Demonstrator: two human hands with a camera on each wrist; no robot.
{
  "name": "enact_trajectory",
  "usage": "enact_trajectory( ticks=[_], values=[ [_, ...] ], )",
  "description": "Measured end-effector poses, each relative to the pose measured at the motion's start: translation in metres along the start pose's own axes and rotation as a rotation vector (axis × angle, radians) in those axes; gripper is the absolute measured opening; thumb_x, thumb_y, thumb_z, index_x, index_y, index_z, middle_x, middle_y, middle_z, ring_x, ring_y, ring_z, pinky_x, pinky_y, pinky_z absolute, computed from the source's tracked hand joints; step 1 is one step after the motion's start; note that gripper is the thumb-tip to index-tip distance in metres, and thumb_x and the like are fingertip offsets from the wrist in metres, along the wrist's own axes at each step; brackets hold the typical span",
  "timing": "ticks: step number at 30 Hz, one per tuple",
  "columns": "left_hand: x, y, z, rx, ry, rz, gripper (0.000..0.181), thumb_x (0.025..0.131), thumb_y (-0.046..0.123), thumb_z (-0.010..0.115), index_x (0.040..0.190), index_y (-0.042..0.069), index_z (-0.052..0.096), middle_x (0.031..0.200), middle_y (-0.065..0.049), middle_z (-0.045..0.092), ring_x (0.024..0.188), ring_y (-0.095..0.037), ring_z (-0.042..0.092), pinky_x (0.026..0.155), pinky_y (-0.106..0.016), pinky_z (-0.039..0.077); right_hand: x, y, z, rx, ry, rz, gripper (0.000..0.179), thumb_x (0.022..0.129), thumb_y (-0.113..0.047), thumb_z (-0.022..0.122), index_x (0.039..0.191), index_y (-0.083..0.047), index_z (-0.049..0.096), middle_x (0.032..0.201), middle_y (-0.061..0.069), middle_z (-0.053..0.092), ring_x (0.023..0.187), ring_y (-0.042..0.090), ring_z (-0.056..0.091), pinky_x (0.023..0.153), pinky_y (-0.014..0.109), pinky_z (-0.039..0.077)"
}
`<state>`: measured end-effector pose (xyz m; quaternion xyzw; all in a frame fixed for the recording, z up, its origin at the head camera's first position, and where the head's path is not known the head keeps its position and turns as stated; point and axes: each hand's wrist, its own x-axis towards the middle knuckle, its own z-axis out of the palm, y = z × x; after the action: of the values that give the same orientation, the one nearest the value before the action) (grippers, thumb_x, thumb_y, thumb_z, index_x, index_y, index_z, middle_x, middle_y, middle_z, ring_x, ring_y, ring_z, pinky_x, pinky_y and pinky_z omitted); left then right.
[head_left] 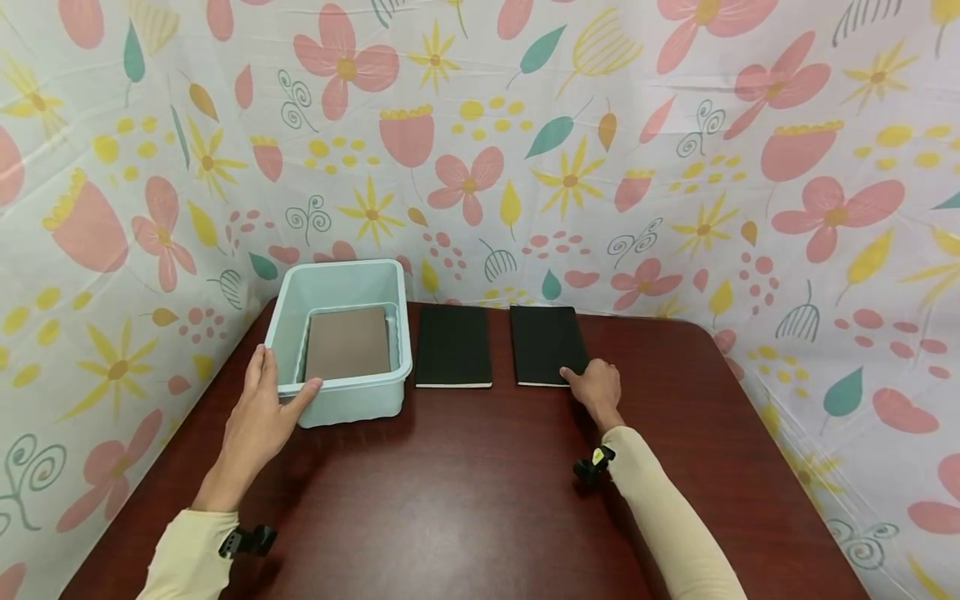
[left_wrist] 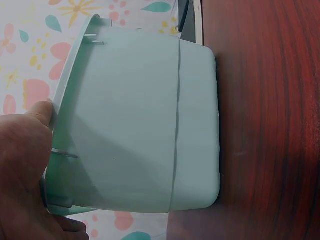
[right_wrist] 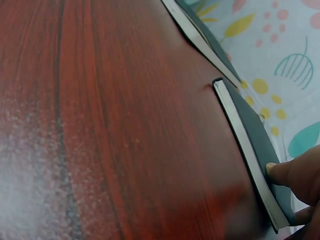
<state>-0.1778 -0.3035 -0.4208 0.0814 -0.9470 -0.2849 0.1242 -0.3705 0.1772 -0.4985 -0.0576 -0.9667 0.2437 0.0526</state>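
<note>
A pale green plastic bin (head_left: 382,398) stands at the back left of the table. My left hand (head_left: 255,421) holds its near left corner, thumb over the front rim and fingers along the left side. Inside the bin lies a flat grey-brown notebook (head_left: 347,343). My right hand (head_left: 597,387) pinches the near right corner of a black notebook (head_left: 547,342), its thumb (right_wrist: 272,170) on the cover. Between this notebook and the bin lies a second black notebook (head_left: 453,343), its pale page edges facing me.
The dark red-brown wooden table (head_left: 450,500) has a rounded far right corner. A white curtain (head_left: 480,167) with a flower print hangs behind it and along both sides. Small black cameras (head_left: 592,467) are strapped to the wrists.
</note>
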Motion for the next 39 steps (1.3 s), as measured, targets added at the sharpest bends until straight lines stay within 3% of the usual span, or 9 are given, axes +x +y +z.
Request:
enact_trajectory(
  ticks=[6, 12, 16, 24, 30, 35, 39],
  values=[
    [0.001, 0.000, 0.001, -0.001, -0.006, -0.005, 0.099, 0.091, 0.065, 0.044, 0.152, 0.003, -0.004, 0.160, -0.011, -0.009, 0.124, -0.051, 0.038, 0.085, -0.067, 0.036, 0.000, -0.001, 0.001, 0.026, 0.042, 0.009, 0.045, 0.083, -0.042, 0.071, 0.066, -0.001, 0.061, 0.073, 0.021, 0.062, 0.077, 0.038, 0.060, 0.056, 0.044, 0.048],
    [0.001, 0.003, -0.001, -0.001, -0.006, -0.014, 0.099, 0.091, 0.065, 0.044, 0.152, 0.004, -0.004, 0.160, -0.011, -0.009, 0.125, -0.051, 0.036, 0.086, -0.069, 0.034, 0.000, -0.002, 0.002, 0.044, 0.027, 0.046, 0.056, 0.085, -0.042, 0.069, 0.106, 0.008, 0.057, 0.098, 0.029, 0.061, 0.093, 0.045, 0.059, 0.073, 0.053, 0.049],
    [0.001, 0.005, -0.003, -0.006, -0.011, -0.019, 0.099, 0.091, 0.064, 0.044, 0.152, 0.004, -0.005, 0.160, -0.011, -0.010, 0.126, -0.051, 0.035, 0.087, -0.069, 0.034, 0.000, -0.005, 0.002, 0.052, 0.019, 0.071, 0.061, 0.085, -0.041, 0.069, 0.116, 0.009, 0.052, 0.106, 0.030, 0.059, 0.098, 0.046, 0.057, 0.077, 0.055, 0.048],
    [0.002, 0.005, -0.004, -0.012, -0.018, -0.016, 0.099, 0.091, 0.064, 0.045, 0.152, 0.004, -0.004, 0.160, -0.010, -0.010, 0.127, -0.051, 0.035, 0.087, -0.068, 0.034, -0.001, -0.010, 0.002, 0.072, 0.036, 0.082, 0.061, 0.085, -0.038, 0.070, 0.119, 0.008, 0.049, 0.108, 0.031, 0.058, 0.099, 0.046, 0.056, 0.077, 0.055, 0.048],
    [0.002, 0.005, -0.003, -0.002, -0.011, -0.014, 0.099, 0.091, 0.064, 0.045, 0.152, 0.003, -0.003, 0.160, -0.012, -0.008, 0.126, -0.051, 0.036, 0.088, -0.068, 0.034, 0.000, -0.010, 0.003, 0.090, 0.025, 0.084, 0.060, 0.084, -0.035, 0.071, 0.118, 0.011, 0.051, 0.107, 0.031, 0.057, 0.110, 0.048, 0.045, 0.090, 0.056, 0.042],
    [0.002, 0.005, -0.003, -0.004, -0.011, -0.013, 0.098, 0.091, 0.064, 0.044, 0.152, 0.002, -0.003, 0.160, -0.012, -0.008, 0.127, -0.050, 0.035, 0.089, -0.068, 0.034, 0.006, -0.010, 0.002, 0.104, 0.050, 0.059, 0.057, 0.082, -0.033, 0.074, 0.112, 0.012, 0.056, 0.104, 0.030, 0.059, 0.102, 0.047, 0.053, 0.091, 0.056, 0.041],
    [0.003, 0.005, -0.003, -0.005, -0.014, -0.012, 0.098, 0.091, 0.064, 0.044, 0.152, 0.003, -0.003, 0.160, -0.012, -0.009, 0.129, -0.050, 0.033, 0.089, -0.068, 0.033, 0.008, -0.009, 0.002, 0.152, 0.060, 0.065, 0.057, 0.082, -0.030, 0.075, 0.117, 0.011, 0.056, 0.110, 0.029, 0.058, 0.105, 0.046, 0.054, 0.091, 0.056, 0.042]
  ],
)
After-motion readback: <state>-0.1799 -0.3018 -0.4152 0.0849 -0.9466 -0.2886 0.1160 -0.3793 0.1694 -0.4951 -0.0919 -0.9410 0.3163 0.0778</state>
